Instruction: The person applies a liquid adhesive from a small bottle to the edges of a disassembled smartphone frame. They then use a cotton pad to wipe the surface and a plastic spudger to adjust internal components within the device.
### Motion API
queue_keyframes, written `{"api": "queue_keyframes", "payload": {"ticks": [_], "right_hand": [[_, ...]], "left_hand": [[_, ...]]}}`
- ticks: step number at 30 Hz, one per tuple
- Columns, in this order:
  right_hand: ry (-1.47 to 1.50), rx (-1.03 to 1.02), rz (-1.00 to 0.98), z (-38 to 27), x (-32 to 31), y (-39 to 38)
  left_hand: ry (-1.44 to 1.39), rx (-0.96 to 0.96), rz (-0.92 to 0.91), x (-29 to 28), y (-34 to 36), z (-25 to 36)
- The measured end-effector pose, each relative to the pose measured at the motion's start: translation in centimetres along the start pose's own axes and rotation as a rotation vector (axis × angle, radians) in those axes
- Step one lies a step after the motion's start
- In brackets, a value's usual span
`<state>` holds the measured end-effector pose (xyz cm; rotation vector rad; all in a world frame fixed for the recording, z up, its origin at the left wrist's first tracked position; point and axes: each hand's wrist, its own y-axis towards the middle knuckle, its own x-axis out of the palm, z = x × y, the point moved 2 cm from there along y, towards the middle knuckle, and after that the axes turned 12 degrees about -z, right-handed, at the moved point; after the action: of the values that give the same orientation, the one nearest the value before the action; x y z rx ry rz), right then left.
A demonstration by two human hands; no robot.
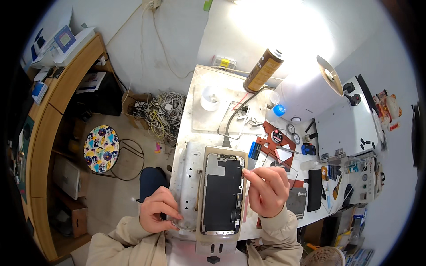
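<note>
A phone screen assembly (222, 195), its black back facing up in a metal frame, lies on the beige plate (244, 160) of a metal bench device with a black knob (213, 260) at its near end. My right hand (269, 188) is at the screen's upper right edge, thumb and fingertips pinched together; anything between them is too small to make out. To the left of the device, my left hand (159, 210) has its thumb and fingers closed beside a curved greyish strip (184, 228). What its fingertips hold cannot be made out.
Beyond the device stand a white cup (210, 98), a brown spray can (263, 71) and a blue-capped bottle (276, 112). Small tools and a red-brown mat (270, 145) lie to the right, near a large white cylindrical appliance (310, 91). Left on the floor are a patterned stool (102, 149) and tangled cables (166, 116).
</note>
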<state>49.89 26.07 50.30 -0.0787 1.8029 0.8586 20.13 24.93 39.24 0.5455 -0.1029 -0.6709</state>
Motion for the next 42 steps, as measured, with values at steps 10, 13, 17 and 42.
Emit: {"api": "queue_keyframes", "payload": {"ticks": [10,13,17,42], "right_hand": [[-0.057,-0.037,-0.025,0.3,-0.2,0.6],[-0.057,-0.027,-0.041,0.2,-0.4,0.7],[-0.065,-0.035,-0.039,0.3,-0.4,0.9],[-0.013,-0.026,-0.023,0.6,-0.2,1.8]], "left_hand": [[-0.001,-0.012,-0.025,-0.2,0.2,-0.3],[-0.005,-0.014,-0.028,-0.3,0.3,-0.3],[-0.019,-0.02,-0.029,-0.2,0.3,-0.4],[-0.009,-0.041,-0.046,-0.5,0.4,-0.4]]}}
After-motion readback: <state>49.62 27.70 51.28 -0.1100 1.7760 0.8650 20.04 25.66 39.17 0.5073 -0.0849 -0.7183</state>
